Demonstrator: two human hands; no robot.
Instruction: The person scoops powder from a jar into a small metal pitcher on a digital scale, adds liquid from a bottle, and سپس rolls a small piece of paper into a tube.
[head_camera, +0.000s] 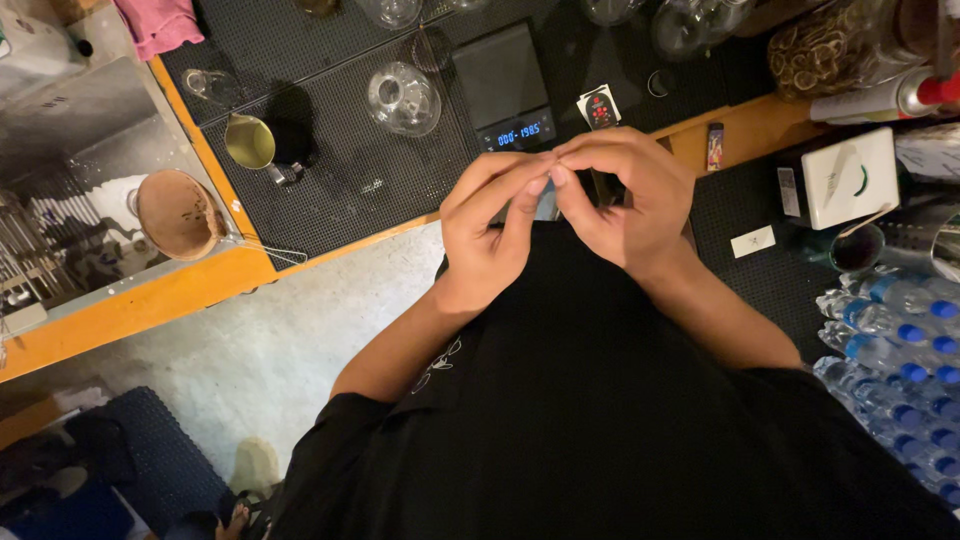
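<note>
Two hands meet in front of my chest, fingertips pressed together. My left hand (490, 225) and right hand (620, 200) pinch a small pale item (546, 203) between them; only a sliver shows below the thumbs, so I cannot tell what it is. A dark strip also shows inside the right palm, kind unclear.

Axis: the visible sliver seems to run roughly up and down in the head view, its lower end toward my body. Which end is which I cannot tell.

Risk, as I judge it: the grip is fingertips only, over bare concrete floor (280, 340). A slip would drop the piece there, or onto the black rubber mat (330, 170).

Just beyond the knuckles sits a digital scale (503, 90) with lit blue digits. An upturned glass (403, 98) and a brass jigger (250, 142) stand left of it. Bottled water (900, 350) is stacked at right.
</note>
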